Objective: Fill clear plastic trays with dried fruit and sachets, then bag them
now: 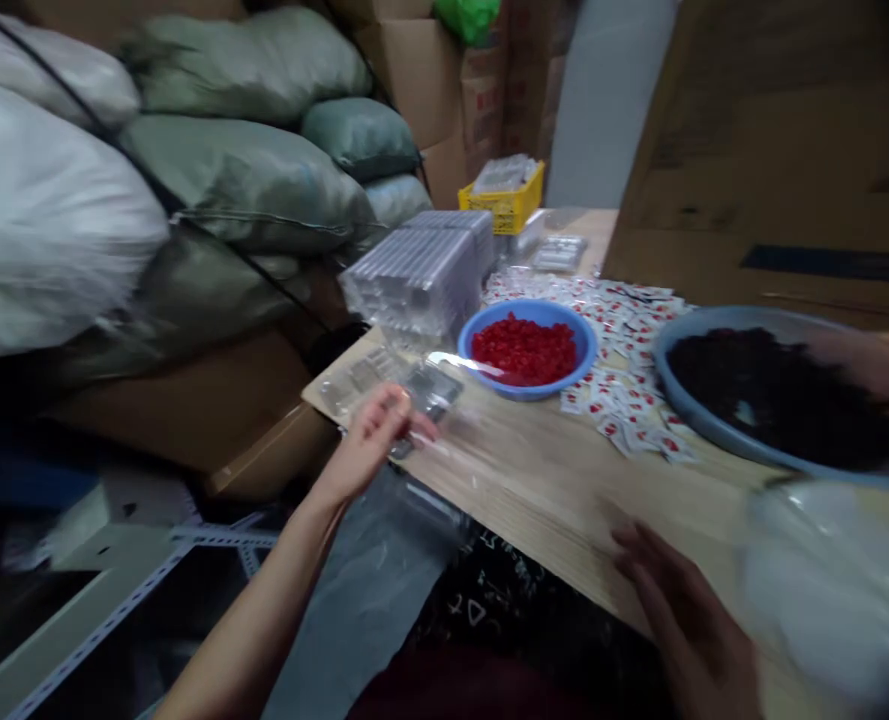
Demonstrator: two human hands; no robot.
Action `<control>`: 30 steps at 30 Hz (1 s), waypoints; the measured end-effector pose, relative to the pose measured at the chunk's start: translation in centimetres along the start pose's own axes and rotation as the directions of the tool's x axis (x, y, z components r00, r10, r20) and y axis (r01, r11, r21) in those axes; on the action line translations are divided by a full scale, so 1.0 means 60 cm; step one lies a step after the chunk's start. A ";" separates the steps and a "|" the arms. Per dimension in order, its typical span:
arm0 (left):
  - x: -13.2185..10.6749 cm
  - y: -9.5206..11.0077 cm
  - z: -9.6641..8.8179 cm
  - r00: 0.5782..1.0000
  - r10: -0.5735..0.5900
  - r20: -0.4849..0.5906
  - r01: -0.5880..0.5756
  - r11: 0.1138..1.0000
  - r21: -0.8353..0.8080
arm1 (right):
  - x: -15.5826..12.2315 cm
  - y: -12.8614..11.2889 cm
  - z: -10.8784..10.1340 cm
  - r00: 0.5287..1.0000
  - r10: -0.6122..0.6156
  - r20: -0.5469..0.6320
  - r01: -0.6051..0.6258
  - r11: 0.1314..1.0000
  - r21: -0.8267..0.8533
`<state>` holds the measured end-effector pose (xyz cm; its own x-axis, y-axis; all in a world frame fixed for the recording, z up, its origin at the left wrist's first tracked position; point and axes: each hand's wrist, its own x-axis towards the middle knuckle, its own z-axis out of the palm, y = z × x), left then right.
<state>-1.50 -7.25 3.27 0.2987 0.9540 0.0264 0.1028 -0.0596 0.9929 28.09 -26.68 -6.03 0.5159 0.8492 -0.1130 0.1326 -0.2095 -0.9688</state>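
My left hand [375,432] reaches to the left end of the wooden table [534,480], its fingers closed on a clear plastic blister tray [433,385]. Behind it stands a stack of clear trays [421,275]. My right hand [676,600] lies blurred near the table's front edge, fingers spread flat, holding nothing. A small blue bowl of red pieces [526,350] sits at the middle. A large blue basin of dark pieces [774,395] sits to the right.
Small white and red packets [624,330] are scattered between the bowls. A white bag [834,590] lies at the front right. A yellow basket [505,200], cardboard boxes [774,150] and stuffed sacks [249,180] fill the back and left.
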 end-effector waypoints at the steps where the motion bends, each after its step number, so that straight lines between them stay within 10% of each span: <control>1: 0.004 -0.010 0.036 0.978 -0.079 0.192 0.079 0.997 0.011 | 0.011 -0.009 0.006 0.998 -0.046 0.033 0.044 0.998 0.040; 5: 0.046 -0.067 0.173 0.715 -0.176 0.677 0.121 0.984 0.127 | 0.062 0.004 0.007 0.979 -0.080 0.185 0.051 0.986 0.159; 7: 0.072 -0.082 0.223 0.674 -0.139 0.726 -0.017 0.979 0.203 | 0.077 0.030 0.000 0.981 0.011 0.194 -0.052 0.976 0.210; 13: 0.198 -0.039 0.244 0.853 0.255 0.455 -0.463 0.773 0.434 | 0.090 0.085 -0.013 0.987 -0.043 -0.153 0.047 0.999 0.022; 16: 0.296 -0.042 0.223 0.927 0.090 0.365 -0.351 0.556 0.753 | 0.087 0.084 -0.021 0.959 -0.227 -0.172 0.176 0.947 -0.267; 22: 0.385 -0.101 0.219 0.881 -0.109 0.461 -0.355 0.492 0.795 | 0.078 0.024 -0.079 0.935 -0.330 -0.125 0.228 0.835 -0.500; 27: 0.381 -0.108 0.217 0.901 -0.104 0.421 -0.317 0.504 0.803 | 0.218 -0.064 -0.177 0.867 -0.457 -0.202 0.246 0.742 -0.623; 30: 0.373 -0.099 0.211 0.957 0.119 0.265 -0.284 0.572 0.770 | 0.353 -0.083 -0.215 0.971 -0.223 -0.092 0.046 0.546 -0.837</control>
<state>16.60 10.76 -3.54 0.5492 0.8281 0.1124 0.7045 -0.5311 0.4708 49.26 -13.93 -0.75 0.5492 0.8261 0.1263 0.8040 -0.4812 -0.3492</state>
